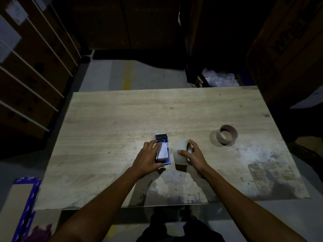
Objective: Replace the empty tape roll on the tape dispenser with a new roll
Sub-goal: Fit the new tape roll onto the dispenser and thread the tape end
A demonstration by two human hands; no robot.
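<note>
Dispenser (161, 151) at frame centre, steadied under my left hand (147, 158); right hand (193, 157) grips new roll (181, 154). Empty core (226, 135) off, right. Next: seat roll squarely on hub.

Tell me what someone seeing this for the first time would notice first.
Two bare hands meet at the middle of the wooden table: the left hand rests on a blue tape dispenser, and the right hand holds a pale tape roll standing on edge beside it. Off to the right, an empty brown cardboard core sits alone. Everything around the table is dark, with stacked cardboard boxes on the left.
</note>
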